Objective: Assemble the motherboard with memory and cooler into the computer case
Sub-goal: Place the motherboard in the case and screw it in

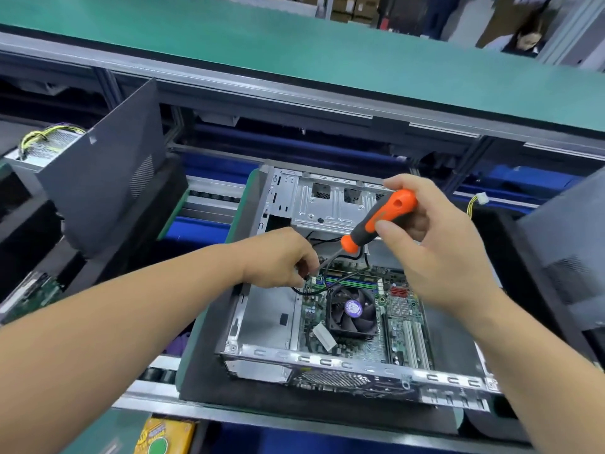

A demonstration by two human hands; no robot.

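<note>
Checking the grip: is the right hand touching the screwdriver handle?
Touching. The head view shows the right hand wrapped around the orange screwdriver handle.

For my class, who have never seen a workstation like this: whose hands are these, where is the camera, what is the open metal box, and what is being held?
There is one picture, taken by a camera worn on a person's head, looking down at their own bare hands. The right hand grips a screwdriver with an orange and black handle, its tip angled down into an open computer case lying on a dark mat. Inside sits a green motherboard with a black cooler fan and memory sticks. The left hand pinches something small by the tip near a black cable; what exactly is hidden. Other cases stand at both sides.
</note>
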